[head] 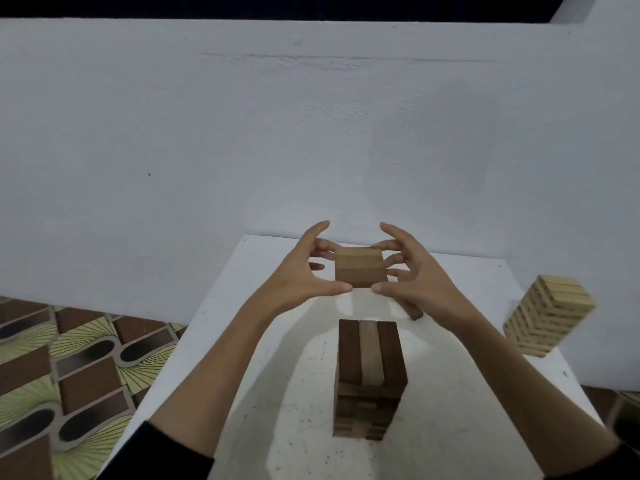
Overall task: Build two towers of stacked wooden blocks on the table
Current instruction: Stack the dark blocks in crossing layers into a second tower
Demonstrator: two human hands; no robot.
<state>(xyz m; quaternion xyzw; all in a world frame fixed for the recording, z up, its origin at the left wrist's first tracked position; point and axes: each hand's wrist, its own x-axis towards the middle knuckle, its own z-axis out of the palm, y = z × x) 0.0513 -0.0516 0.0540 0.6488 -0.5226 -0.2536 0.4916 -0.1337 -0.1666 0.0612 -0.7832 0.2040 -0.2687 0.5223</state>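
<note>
A set of three wooden blocks (360,268), side by side, hangs in the air above the white table (263,323). My left hand (304,271) pinches its left end and my right hand (412,275) pinches its right end, thumbs under the near edge. Below and nearer stands a tower of dark and light blocks (369,379), topped by two dark blocks with a pale one between. A taller tower of pale blocks (549,317) stands at the table's right edge.
A loose dark block (414,311) lies on the table under my right hand, partly hidden. A white wall rises behind the table. Patterned brown and yellow floor tiles (69,375) show to the left.
</note>
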